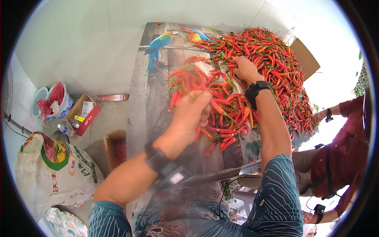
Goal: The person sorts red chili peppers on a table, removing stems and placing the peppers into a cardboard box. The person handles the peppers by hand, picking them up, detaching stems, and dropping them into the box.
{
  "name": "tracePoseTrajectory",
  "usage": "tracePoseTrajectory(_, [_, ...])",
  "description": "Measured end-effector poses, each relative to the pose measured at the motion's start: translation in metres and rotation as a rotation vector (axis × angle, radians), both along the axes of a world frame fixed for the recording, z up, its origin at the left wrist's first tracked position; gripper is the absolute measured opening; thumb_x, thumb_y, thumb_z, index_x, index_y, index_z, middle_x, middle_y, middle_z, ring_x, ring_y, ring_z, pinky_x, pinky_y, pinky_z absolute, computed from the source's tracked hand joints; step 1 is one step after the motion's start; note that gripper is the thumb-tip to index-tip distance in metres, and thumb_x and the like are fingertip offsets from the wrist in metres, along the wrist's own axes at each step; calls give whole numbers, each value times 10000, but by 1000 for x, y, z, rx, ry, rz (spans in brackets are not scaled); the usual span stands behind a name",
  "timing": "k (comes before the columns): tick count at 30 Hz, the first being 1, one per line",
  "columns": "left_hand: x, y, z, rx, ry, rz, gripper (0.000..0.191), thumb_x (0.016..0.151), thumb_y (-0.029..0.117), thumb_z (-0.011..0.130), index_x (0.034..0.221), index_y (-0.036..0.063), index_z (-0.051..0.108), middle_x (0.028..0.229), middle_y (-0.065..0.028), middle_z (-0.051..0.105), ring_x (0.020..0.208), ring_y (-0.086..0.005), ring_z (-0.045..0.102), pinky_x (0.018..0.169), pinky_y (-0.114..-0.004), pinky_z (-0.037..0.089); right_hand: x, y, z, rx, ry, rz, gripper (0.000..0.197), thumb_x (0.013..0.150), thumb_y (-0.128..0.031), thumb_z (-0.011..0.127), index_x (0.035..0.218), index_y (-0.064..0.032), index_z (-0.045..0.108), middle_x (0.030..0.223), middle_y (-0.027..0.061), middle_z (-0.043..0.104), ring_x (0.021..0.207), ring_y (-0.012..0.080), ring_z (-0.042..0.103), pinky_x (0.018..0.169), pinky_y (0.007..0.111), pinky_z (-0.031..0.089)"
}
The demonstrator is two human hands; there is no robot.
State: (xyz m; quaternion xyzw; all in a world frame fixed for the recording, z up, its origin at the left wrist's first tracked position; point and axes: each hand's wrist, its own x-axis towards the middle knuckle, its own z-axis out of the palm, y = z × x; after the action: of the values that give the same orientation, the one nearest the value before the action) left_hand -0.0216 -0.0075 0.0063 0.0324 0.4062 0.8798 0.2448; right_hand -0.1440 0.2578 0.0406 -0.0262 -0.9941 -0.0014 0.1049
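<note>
Over a smaller heap of red chili peppers, my left hand is closed around several chilies. Red pods stick out past its fingers, and the ones above it are blurred. My right hand reaches to the near-left edge of a large pile of red chilies with green stems. Its fingertips touch peppers there, but whether they pinch one is hidden. Both heaps lie on a table whose top is printed with wood planks and parrots.
Right of the table, another person in a dark red top has a hand at the pile's edge. On the left floor are a woven sack, an open red carton, a bucket and a cardboard box. A cardboard flap stands behind the pile.
</note>
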Motion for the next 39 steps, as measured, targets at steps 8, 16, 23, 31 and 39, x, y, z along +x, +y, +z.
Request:
tracePoseTrajectory(8, [-4, -3, -6, 19, 72, 3, 96, 908, 213, 552, 941, 130, 515, 695, 14, 535, 494, -54, 398, 429, -214, 332, 35, -17, 28, -737, -336, -16, 252, 873, -301, 580, 894, -51, 611, 717, -3, 561, 567, 69, 491, 479, 241, 407])
tracePoseTrajectory(16, [-5, -4, 0, 49, 83, 120, 272, 927, 157, 513, 1191, 102, 476, 784, -28, 602, 539, -67, 466, 444, -213, 383, 96, -17, 56, -1431, -281, 192, 374, 892, -321, 594, 1127, -31, 568, 909, 16, 627, 738, 78, 575, 594, 207, 470])
tracePoseTrajectory(23, [-9, -5, -10, 115, 126, 12, 128, 934, 153, 499, 1032, 85, 547, 835, -36, 622, 604, -83, 530, 477, -237, 432, 117, -44, 57, -1495, -318, 263, 369, 883, -235, 618, 1172, -22, 534, 934, 39, 631, 748, 89, 590, 603, 224, 491])
tracePoseTrajectory(31, [-4, -3, -5, 305, -293, -38, 194, 954, 260, 477, 1020, 95, 555, 943, -78, 650, 750, -189, 614, 607, -316, 503, 102, -89, 81, -1024, -472, 414, 312, 906, -217, 560, 1119, 11, 549, 941, 63, 640, 677, 79, 583, 585, 205, 480])
tracePoseTrajectory(39, [-16, -6, -18, 440, -200, -240, 177, 923, 272, 550, 998, 112, 566, 747, 8, 555, 555, -80, 432, 499, -238, 366, 26, -25, 46, -405, -153, 172, 277, 791, -73, 521, 1040, -2, 620, 908, 104, 660, 799, 184, 613, 683, 316, 497])
